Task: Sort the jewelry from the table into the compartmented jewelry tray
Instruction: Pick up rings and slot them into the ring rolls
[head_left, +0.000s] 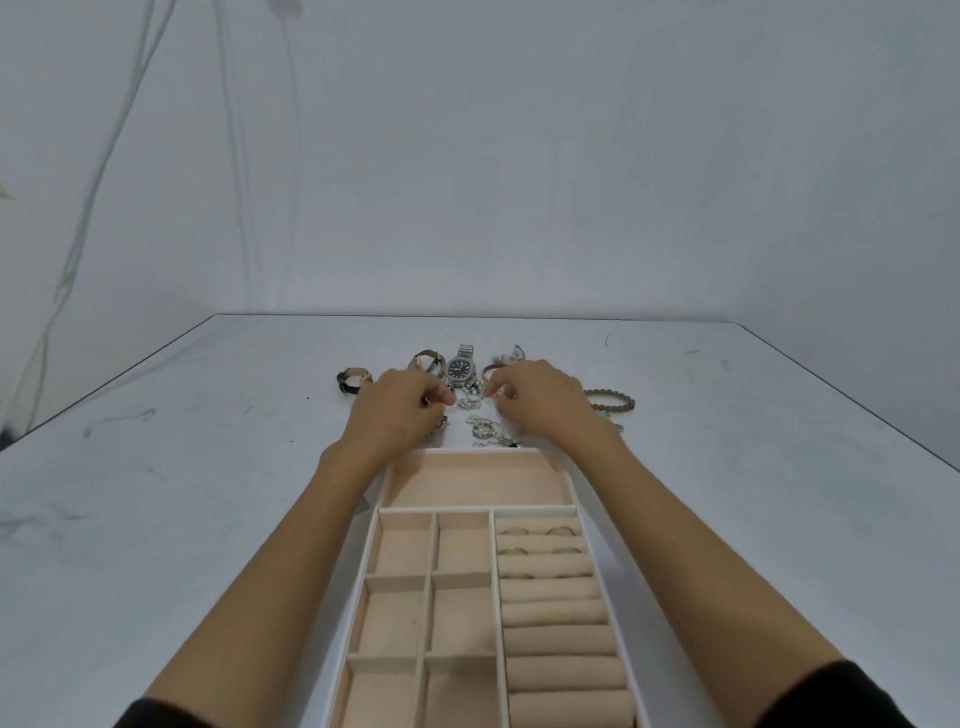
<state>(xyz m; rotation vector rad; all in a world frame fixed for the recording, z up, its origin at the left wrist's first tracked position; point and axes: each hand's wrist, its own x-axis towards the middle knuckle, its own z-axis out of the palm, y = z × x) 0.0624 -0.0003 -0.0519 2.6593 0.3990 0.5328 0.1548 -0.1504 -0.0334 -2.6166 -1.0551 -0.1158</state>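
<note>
Tray (371, 540) on table (208, 493); loose pieces (483, 428) just beyond; watch (461, 368) behind them; bead bracelet (609, 401) right; rings (558, 531) in tray's rolls.

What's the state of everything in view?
Beige lined compartmented jewelry tray: on table, few rings in far ring rolls, rest visibly empty.
Silver steel dark-dial watch: lying on table.
Brown bead bracelet: on table.
Tangled silver jewelry pile: unsorted, on table.
Left hand: fingers curled at pile, grip unclear.
Right hand: likewise.

A pale grey wall (571, 156) stands behind the table (727, 415); thin cables (98, 166) hang down it at the left; the table top carries faint greenish scuff marks (119, 418).
</note>
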